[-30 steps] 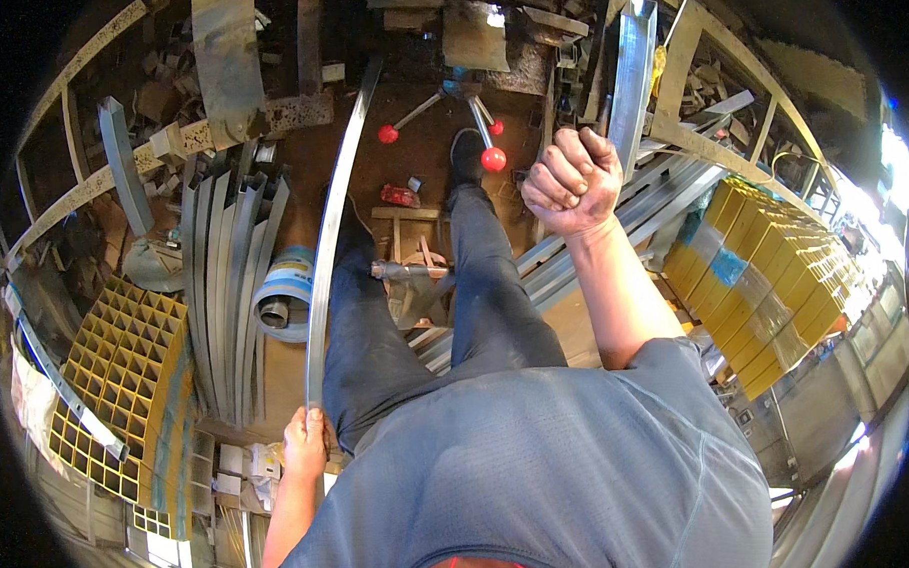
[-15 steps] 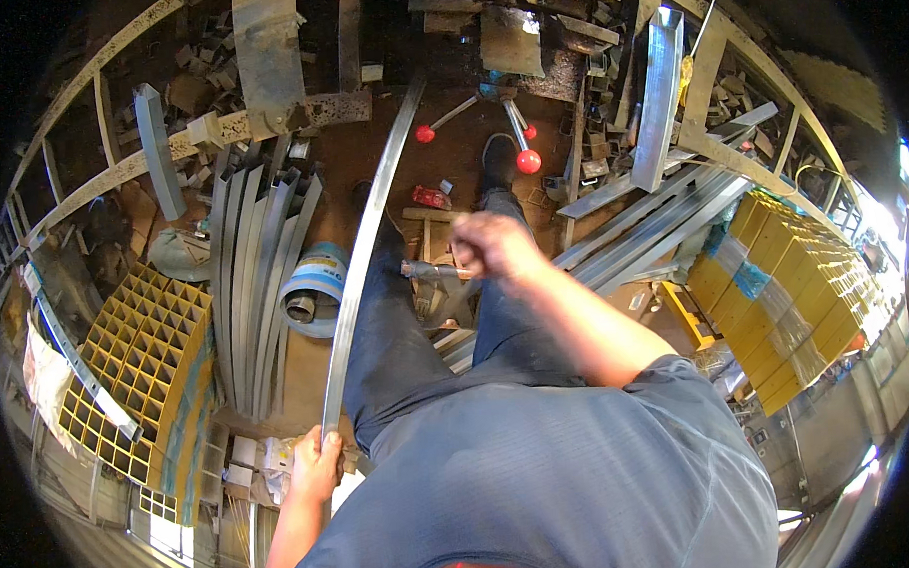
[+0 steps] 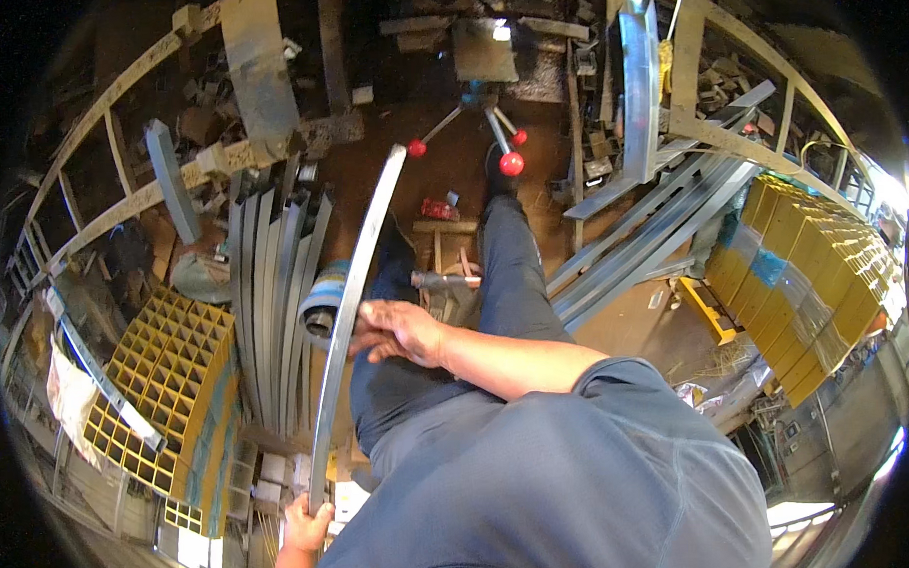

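Observation:
A long, silvery metal bar (image 3: 349, 303) rises at a slant from the lower left, its far end near a red-knobbed lever. My left hand (image 3: 305, 525) is closed around its near end. Beside the bar's middle, my right hand (image 3: 404, 334) has its fingers stretched out and apart, the fingertips at the bar's edge. Whether they touch it I cannot tell. Behind the bar stands a blue and white round container (image 3: 325, 289), partly hidden, with a pipe-like piece in its opening. A grey, rod-like piece (image 3: 444, 281) lies across a low wooden frame between my legs.
Long metal profiles (image 3: 275, 310) lean at the left; more metal lengths (image 3: 653, 237) lie at the right. Bundled yellow tubes (image 3: 158, 384) stand at the left, another yellow stack (image 3: 795, 282) at the right. Levers with red ball knobs (image 3: 511, 164) stick out ahead. A yellow metal piece (image 3: 711, 312) lies right.
My right hand has swung left and down from above the rod-like piece to the bar's side, its fist opening. The bar has shifted toward me, with my left hand lower.

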### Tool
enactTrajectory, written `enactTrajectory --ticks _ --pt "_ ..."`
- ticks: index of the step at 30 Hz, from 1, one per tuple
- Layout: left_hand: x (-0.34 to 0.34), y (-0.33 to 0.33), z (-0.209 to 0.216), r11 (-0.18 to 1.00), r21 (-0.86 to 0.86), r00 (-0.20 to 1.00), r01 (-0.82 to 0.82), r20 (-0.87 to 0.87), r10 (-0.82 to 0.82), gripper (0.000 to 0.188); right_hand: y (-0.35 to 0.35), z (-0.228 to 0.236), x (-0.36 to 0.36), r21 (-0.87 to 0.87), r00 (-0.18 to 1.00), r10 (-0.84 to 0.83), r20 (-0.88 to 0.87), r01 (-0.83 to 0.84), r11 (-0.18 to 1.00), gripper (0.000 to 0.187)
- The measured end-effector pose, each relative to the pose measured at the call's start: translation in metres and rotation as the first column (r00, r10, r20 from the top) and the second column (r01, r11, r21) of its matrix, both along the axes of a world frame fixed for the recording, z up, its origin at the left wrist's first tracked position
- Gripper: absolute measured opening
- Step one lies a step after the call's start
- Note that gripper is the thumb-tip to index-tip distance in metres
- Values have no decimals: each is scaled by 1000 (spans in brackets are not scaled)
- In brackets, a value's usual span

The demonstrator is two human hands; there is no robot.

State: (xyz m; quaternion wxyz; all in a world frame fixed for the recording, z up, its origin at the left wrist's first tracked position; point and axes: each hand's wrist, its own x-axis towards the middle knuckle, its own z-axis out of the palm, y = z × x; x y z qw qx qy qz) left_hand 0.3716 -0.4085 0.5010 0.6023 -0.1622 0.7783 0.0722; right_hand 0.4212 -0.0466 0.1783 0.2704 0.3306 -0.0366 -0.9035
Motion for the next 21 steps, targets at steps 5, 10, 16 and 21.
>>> enactTrajectory --ticks 5,10,16,21 --pt "15 3 -24 998 -16 998 55 11 -55 31 117 11 26 625 893 435 113 -405 667 42" --pt "2 65 -51 965 -114 969 234 112 -222 47 269 2 77 938 880 -326 345 -315 143 18" --pt "-16 106 -85 957 -122 962 263 105 -251 51 466 -66 128 873 832 -468 296 -435 -221 36" --pt "-16 125 -89 949 -169 962 266 107 -250 51 466 -64 76 685 782 -231 580 -621 -382 77"
